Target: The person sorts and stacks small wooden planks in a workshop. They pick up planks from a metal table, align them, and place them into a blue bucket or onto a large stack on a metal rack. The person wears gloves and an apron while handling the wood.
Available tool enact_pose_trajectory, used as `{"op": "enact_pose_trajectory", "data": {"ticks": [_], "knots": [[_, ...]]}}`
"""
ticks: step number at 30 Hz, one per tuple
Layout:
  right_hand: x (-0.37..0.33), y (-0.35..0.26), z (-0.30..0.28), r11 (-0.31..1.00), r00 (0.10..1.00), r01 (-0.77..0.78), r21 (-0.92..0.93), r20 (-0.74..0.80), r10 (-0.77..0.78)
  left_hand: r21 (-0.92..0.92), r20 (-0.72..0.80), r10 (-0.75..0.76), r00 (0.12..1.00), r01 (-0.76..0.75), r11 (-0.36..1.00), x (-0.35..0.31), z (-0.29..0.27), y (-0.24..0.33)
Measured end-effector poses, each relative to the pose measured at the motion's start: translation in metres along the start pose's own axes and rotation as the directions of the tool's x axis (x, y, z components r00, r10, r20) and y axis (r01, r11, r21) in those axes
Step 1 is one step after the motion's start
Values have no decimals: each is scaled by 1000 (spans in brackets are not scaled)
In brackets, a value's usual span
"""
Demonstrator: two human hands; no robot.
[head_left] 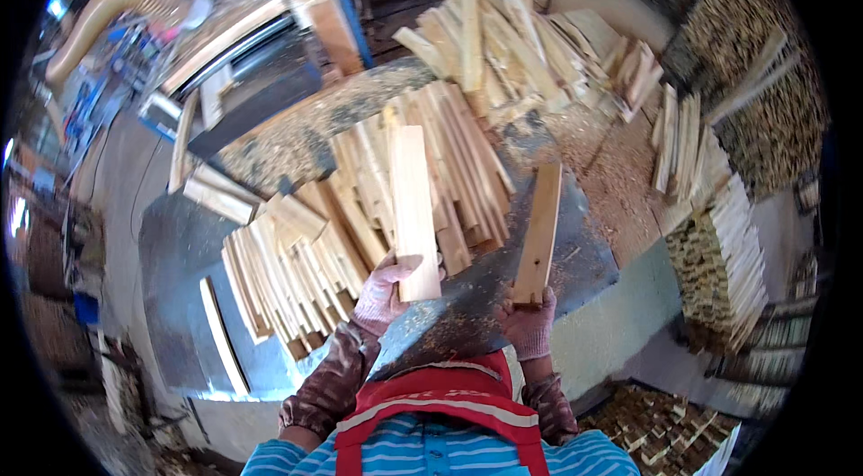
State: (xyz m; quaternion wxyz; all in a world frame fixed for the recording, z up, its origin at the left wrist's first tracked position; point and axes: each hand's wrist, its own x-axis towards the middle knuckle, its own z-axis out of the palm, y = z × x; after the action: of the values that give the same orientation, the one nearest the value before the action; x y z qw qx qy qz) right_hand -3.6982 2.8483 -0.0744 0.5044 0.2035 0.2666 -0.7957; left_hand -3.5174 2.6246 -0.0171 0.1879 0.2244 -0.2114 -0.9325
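Observation:
My left hand (pixel 381 298), in a pinkish work glove, is closed round the lower end of a pale wooden board (pixel 411 206), which it holds up over the rows of wood. In my gloved right hand (pixel 529 323) is a browner, narrower wooden board (pixel 538 233) with a small dark knot, gripped by its near end. The two boards are apart, both pointing away from me. Beneath and beyond the left board lie rows of wooden strips (pixel 301 265) side by side on the dark table (pixel 175 296).
A loose strip (pixel 224 337) lies at the table's left. Sawdust (pixel 288 148) covers the far side, near a machine (pixel 261 53) with a hose (pixel 108 13). More boards are heaped (pixel 503 44) at the back. Stacked wood (pixel 719 269) stands on the right.

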Motion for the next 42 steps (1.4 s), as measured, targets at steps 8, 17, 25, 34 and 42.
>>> {"op": "enact_pose_trajectory", "data": {"ticks": [8,17,25,34,42], "knots": [[-51,45,-23,907,976,180,-381,-42,-212,-36,51,155,987,-153,988,-97,-35,17],[-89,153,21,296,863,480,-826,383,-330,217,-116,205,972,-177,960,-190,-63,28],[-77,212,71,251,864,504,-827,489,-121,86,-194,329,924,-318,944,-200,-91,27],[-48,227,91,-259,696,706,-659,714,79,39,-212,501,839,-505,862,-183,-73,22],[-60,224,120,-161,324,945,-286,890,320,126,-370,435,821,-419,899,-186,-93,15]]}}
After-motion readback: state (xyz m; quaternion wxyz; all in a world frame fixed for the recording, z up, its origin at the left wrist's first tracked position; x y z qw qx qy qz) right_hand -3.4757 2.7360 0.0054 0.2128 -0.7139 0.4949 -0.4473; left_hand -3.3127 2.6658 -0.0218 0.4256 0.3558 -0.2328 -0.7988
